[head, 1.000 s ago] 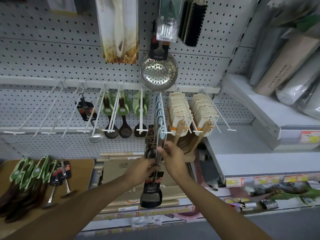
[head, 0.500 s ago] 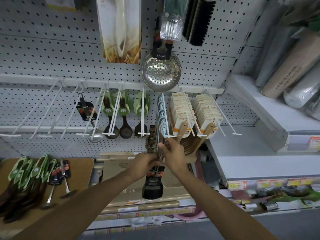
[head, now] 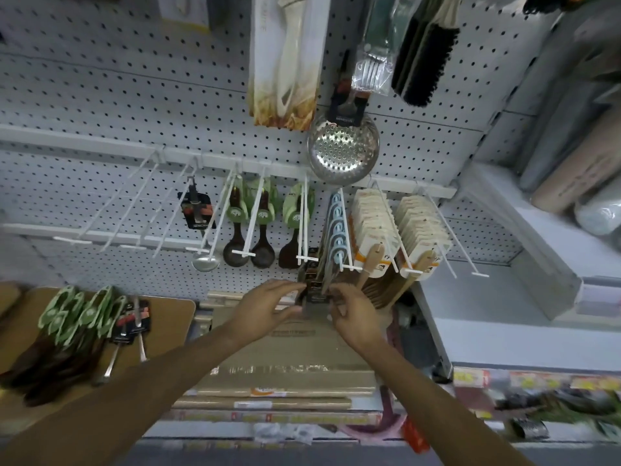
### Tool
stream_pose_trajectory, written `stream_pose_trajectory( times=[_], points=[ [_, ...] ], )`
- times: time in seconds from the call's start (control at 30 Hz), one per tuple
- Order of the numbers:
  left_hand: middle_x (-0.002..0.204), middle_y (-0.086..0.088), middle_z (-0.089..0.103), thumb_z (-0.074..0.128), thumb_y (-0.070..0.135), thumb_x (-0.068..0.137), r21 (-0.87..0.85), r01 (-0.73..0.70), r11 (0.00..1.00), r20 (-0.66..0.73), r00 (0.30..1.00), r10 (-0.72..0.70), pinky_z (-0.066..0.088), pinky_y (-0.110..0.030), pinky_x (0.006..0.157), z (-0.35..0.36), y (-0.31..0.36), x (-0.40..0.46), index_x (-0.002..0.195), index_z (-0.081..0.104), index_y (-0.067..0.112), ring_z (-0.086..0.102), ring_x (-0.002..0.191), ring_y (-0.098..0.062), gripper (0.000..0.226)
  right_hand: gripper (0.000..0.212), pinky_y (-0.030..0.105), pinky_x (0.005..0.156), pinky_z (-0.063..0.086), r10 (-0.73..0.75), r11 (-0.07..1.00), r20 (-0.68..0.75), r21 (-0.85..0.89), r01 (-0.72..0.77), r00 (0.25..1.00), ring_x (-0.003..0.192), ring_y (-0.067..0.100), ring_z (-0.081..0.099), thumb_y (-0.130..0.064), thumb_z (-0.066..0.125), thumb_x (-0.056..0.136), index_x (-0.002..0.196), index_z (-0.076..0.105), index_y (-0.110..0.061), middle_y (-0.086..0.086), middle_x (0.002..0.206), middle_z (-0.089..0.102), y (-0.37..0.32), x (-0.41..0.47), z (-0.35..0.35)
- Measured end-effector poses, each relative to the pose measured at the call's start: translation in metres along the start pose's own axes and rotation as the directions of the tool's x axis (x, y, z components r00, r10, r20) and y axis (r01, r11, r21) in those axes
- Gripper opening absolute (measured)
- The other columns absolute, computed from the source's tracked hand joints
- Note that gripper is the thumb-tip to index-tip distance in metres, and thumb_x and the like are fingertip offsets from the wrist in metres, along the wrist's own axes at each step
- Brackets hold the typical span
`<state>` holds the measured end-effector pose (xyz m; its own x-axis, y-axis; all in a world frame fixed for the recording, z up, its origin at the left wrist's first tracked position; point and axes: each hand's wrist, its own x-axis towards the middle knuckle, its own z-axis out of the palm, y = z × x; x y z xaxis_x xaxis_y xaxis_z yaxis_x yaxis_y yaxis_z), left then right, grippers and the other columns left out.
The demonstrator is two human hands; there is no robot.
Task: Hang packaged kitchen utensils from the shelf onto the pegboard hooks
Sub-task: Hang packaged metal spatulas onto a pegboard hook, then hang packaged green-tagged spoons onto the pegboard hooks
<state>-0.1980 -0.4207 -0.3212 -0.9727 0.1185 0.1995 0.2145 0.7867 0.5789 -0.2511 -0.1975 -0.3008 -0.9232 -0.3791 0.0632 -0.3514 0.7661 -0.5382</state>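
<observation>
Black card headers, thin and bendy, top the packaged utensils [head: 314, 287] at frame centre, just below the hook [head: 346, 237] with the blue tags. Your left hand [head: 265, 306] and right hand [head: 353, 309] each pinch that bunch by the cards. It likely hangs bottom-heavy and slick, so grip near the punched holes, not the film.

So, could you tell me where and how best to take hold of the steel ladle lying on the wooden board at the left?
Probably by the black card on the steel ladle, pinched from above. The card end lies uppermost beside the green-carded spoons, while the slim shaft runs toward you, flat on the wooden board.
</observation>
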Motion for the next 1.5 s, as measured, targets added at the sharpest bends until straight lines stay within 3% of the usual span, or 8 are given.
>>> stream_pose_trajectory(
  times=[0.07,0.17,0.43,0.6,0.83,1.1,1.33,1.5],
  points=[
    [0.135,0.010,0.061,0.051,0.061,0.091,0.045,-0.050,0.998,-0.013,0.999,0.051,0.044,-0.025,0.102,-0.015,-0.010,-0.010,0.139,0.055,0.034,0.053,0.124,-0.006,0.056,0.041,0.034,0.098,0.049,-0.144,0.984,0.054,-0.096,0.148,0.988,0.116,0.013,0.054,-0.019,0.060,0.086,0.126,0.058,-0.024,-0.005,0.124,0.060,-0.006,-0.001,0.001],
    [0.137,0.015,0.058,0.053,0.061,0.091,0.145,-0.096,0.985,-0.006,0.995,0.098,0.043,-0.023,0.103,-0.037,-0.027,-0.026,0.140,0.052,0.036,0.049,0.126,-0.003,0.055,0.045,0.025,0.105,0.037,-0.331,0.926,0.104,-0.158,0.344,0.938,0.123,0.017,0.050,-0.019,0.063,0.085,0.130,0.057,-0.020,-0.001,0.128,0.059,-0.026,-0.001,0.005],
    [0.144,0.019,0.051,0.057,0.069,0.087,0.275,-0.095,0.957,-0.045,0.993,0.111,0.047,-0.032,0.105,-0.111,-0.059,-0.075,0.143,0.046,0.040,0.048,0.131,-0.003,0.064,0.054,0.034,0.111,0.038,-0.509,0.830,0.162,-0.168,0.532,0.846,0.132,0.017,0.042,-0.032,0.060,0.089,0.141,0.047,-0.022,-0.004,0.141,0.050,-0.096,0.003,0.028],
    [0.146,0.019,0.048,0.045,0.075,0.086,0.337,-0.064,0.939,-0.067,0.994,0.091,0.044,-0.030,0.105,-0.160,-0.083,-0.121,0.144,0.044,0.041,0.046,0.131,-0.003,0.067,0.061,0.032,0.113,0.035,-0.554,0.796,0.182,-0.168,0.581,0.812,0.135,0.015,0.039,-0.039,0.059,0.091,0.146,0.039,-0.024,-0.004,0.145,0.045,-0.150,0.003,0.048],
    [0.147,0.020,0.047,0.057,0.064,0.089,0.358,0.026,0.933,-0.103,0.995,0.012,0.043,-0.028,0.103,-0.230,-0.132,-0.202,0.143,0.046,0.040,0.042,0.133,-0.001,0.060,0.064,0.038,0.113,0.036,-0.589,0.776,0.215,-0.120,0.619,0.779,0.137,0.015,0.037,-0.045,0.058,0.091,0.148,0.035,-0.028,-0.005,0.148,0.043,-0.245,-0.006,0.094],
    [0.144,0.017,0.050,0.055,0.067,0.089,0.360,0.112,0.926,-0.135,0.989,-0.067,0.047,-0.031,0.104,-0.305,-0.195,-0.300,0.141,0.049,0.038,0.044,0.132,-0.003,0.060,0.062,0.038,0.111,0.036,-0.629,0.735,0.271,-0.098,0.671,0.728,0.137,0.015,0.037,-0.046,0.057,0.092,0.147,0.038,-0.026,-0.004,0.149,0.044,-0.366,-0.029,0.165],
    [0.142,0.011,0.054,0.053,0.064,0.089,0.330,0.174,0.928,-0.122,0.982,-0.141,0.043,-0.030,0.106,-0.340,-0.255,-0.374,0.141,0.052,0.031,0.048,0.131,-0.010,0.061,0.061,0.035,0.106,0.038,-0.628,0.716,0.347,-0.092,0.692,0.697,0.137,0.014,0.037,-0.050,0.056,0.092,0.146,0.038,-0.028,-0.006,0.148,0.044,-0.444,-0.038,0.235],
    [0.146,0.010,0.051,0.054,0.062,0.090,0.277,0.302,0.912,-0.125,0.952,-0.278,0.044,-0.027,0.102,-0.343,-0.310,-0.407,0.142,0.050,0.031,0.048,0.132,-0.012,0.061,0.060,0.036,0.108,0.037,-0.635,0.697,0.437,-0.032,0.717,0.637,0.136,0.020,0.040,-0.047,0.058,0.093,0.145,0.042,-0.021,0.002,0.146,0.048,-0.480,-0.028,0.290]
  ],
)
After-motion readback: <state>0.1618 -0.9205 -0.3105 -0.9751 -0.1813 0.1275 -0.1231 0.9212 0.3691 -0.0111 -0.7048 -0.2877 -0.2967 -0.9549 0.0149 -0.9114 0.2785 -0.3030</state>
